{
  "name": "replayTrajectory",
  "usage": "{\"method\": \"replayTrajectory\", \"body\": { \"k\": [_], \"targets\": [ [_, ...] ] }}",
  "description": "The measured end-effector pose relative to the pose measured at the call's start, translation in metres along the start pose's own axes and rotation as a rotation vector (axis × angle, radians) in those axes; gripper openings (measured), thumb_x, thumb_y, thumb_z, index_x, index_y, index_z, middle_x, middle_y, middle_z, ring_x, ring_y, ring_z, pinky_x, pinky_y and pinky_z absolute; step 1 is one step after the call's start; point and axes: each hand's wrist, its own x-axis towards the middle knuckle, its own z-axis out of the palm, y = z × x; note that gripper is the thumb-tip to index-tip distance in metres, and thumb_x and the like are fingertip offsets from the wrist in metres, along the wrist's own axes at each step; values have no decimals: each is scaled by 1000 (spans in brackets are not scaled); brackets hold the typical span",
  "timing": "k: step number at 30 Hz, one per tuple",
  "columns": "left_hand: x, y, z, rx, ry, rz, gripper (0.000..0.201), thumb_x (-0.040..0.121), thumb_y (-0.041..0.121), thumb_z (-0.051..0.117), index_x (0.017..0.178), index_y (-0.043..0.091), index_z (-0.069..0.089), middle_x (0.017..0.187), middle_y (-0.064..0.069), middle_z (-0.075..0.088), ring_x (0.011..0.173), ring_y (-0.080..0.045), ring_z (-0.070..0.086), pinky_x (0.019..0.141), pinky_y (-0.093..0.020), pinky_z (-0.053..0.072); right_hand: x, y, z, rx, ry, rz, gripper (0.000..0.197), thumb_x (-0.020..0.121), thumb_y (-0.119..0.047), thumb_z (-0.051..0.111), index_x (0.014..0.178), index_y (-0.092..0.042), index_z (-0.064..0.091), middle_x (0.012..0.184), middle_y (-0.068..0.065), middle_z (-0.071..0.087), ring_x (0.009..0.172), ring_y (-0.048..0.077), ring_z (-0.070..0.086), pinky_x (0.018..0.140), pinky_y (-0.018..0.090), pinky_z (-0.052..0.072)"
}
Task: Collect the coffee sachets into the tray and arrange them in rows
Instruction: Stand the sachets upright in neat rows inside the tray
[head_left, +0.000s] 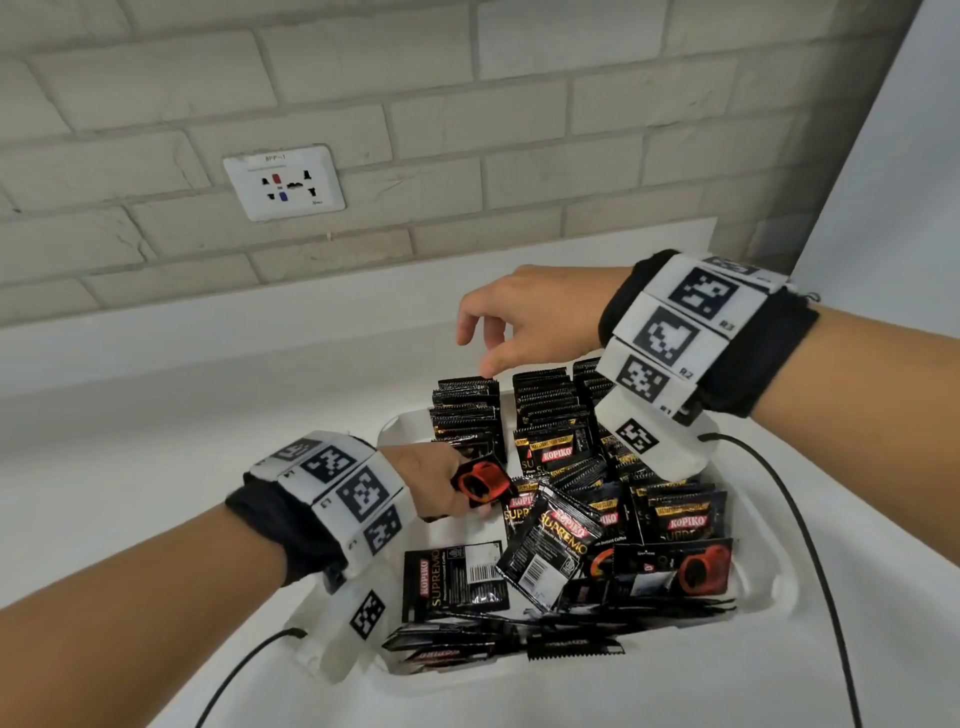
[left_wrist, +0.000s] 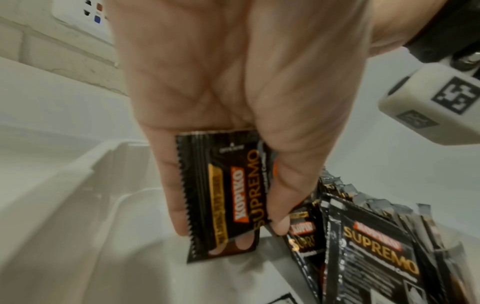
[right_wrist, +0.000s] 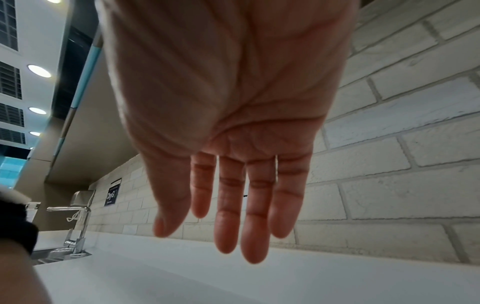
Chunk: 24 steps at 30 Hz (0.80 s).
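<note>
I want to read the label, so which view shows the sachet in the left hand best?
The left wrist view: the sachet fills the frame, print legible, pinched by the left hand. The head view shows only its red end; the right wrist view misses it.
</note>
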Motion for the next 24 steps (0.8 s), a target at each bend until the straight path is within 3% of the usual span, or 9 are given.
{"method": "replayTrajectory", "body": {
  "k": [2, 3, 5, 9, 12, 16, 19, 22, 24],
  "targets": [
    [1, -1, 0, 14, 8, -15, 12, 93, 20, 54, 83, 15, 58, 64, 5, 46, 55, -6, 42, 53, -12, 36, -2, 1, 1, 3, -2, 2, 34, 87, -34, 61, 118, -25, 52, 92, -12, 54, 71, -5, 44, 75, 22, 34],
    [2, -2, 1, 29, 8, -15, 19, 93, 22, 55, 74, 20, 51, 63, 5, 45, 55, -6, 42, 53, -13, 35, -3, 2, 1, 5, -2, 4, 34, 86, -34, 61, 118, -25, 52, 92, -12, 54, 72, -4, 45, 75, 22, 34],
    [3, -2, 4, 26, -5, -9, 25, 92, 25, 55, 70, 24, 45, 63, 6, 45, 57, -6, 42, 56, -15, 36, -4, 3, 1, 8, -3, 10, 33, 86, -34, 61, 117, -25, 53, 92, -12, 55, 77, 2, 48, 76, 23, 34],
    [1, -3, 4, -49, -5, 25, 9, 93, 20, 55, 84, 19, 54, 67, 7, 49, 61, -7, 44, 64, -17, 39, -8, 5, 1, 16, -1, 14, 32, 86, -34, 61, 116, -25, 53, 91, -13, 55, 77, 2, 47, 75, 23, 34],
    [-9, -4, -6, -199, -74, 92, 18, 93, 7, 49, 89, 21, 60, 74, 7, 55, 70, -8, 50, 72, -22, 43, -10, 8, 0, 39, 9, 13, 30, 86, -34, 62, 114, -26, 54, 90, -14, 55, 73, -5, 46, 69, 21, 35],
    [-27, -9, -21, -530, -96, 115, 33, 91, -11, 38, 94, 15, 57, 84, -1, 63, 67, -9, 61, 63, -21, 50, -14, 12, 5, 120, 5, 24, 31, 84, -36, 63, 113, -27, 55, 100, -10, 61, 72, -8, 48, 68, 11, 37],
    [-39, -11, -29, -578, -89, 131, 21, 84, -1, 52, 96, 14, 60, 88, -1, 69, 69, -7, 66, 65, -24, 55, -17, 9, 14, 248, -28, 12, 38, 80, -36, 68, 115, -27, 54, 102, -8, 62, 70, -9, 52, 66, 6, 38],
    [-46, -6, -33, -513, -142, 167, 27, 76, 9, 55, 102, 18, 54, 94, -1, 68, 75, -10, 65, 63, -25, 54, -16, 0, 28, 381, -12, -30, 42, 78, -27, 71, 116, -27, 53, 96, -11, 60, 62, -19, 51, 63, 4, 38],
    [-49, -1, -34, -459, -129, 177, 23, 82, 7, 57, 100, 20, 50, 93, -5, 66, 77, -14, 63, 62, -24, 53, -13, -3, 35, 404, 9, -39, 34, 81, -20, 69, 112, -25, 57, 87, -12, 58, 61, -11, 54, 63, 8, 40]
  ]
}}
